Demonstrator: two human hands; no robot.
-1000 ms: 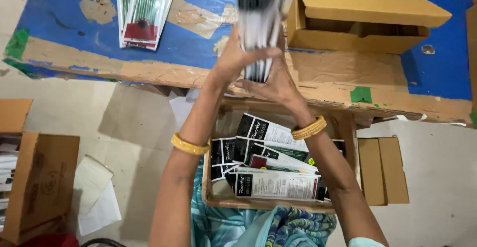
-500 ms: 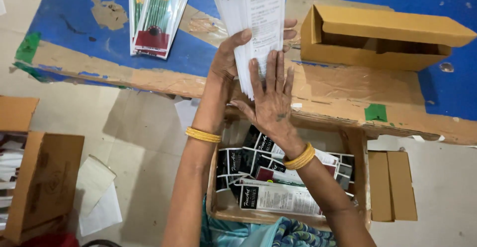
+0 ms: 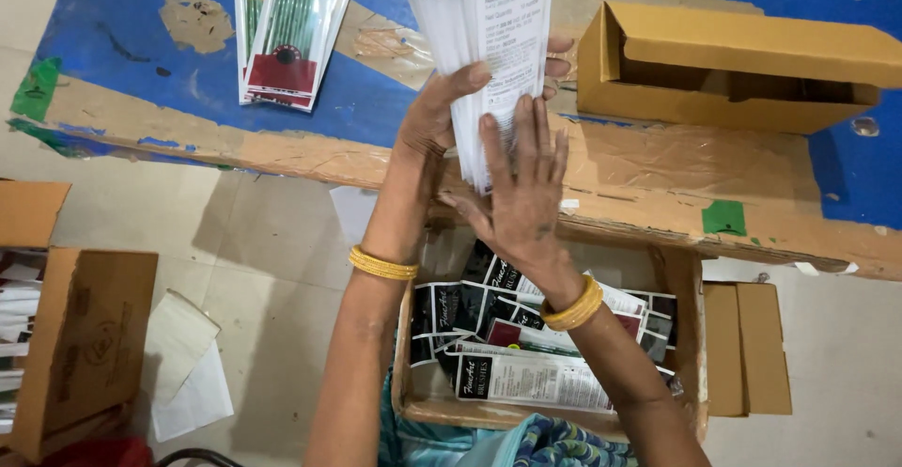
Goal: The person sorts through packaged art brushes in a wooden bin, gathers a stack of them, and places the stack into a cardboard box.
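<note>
A stack of flat white brush packets (image 3: 489,25) stands on edge over the worn blue table (image 3: 141,54). My left hand (image 3: 434,115) grips the stack from its left side, thumb across the front. My right hand (image 3: 520,190) lies flat against the stack's lower front with fingers spread, pressing on it. Both wrists wear gold bangles. Below my arms, an open cardboard box (image 3: 686,288) on my lap holds several more black-and-white brush packets (image 3: 526,378).
A fan of packets with green-handled brushes (image 3: 287,30) lies on the table at the upper left. An open empty cardboard box (image 3: 742,58) sits on its side at the right. Another cardboard box (image 3: 80,345) and loose white papers (image 3: 183,364) are on the floor at the left.
The stack has turned from edge-on to face-on and shifted right. My right hand has come from behind the stack to lie flat on its front.
</note>
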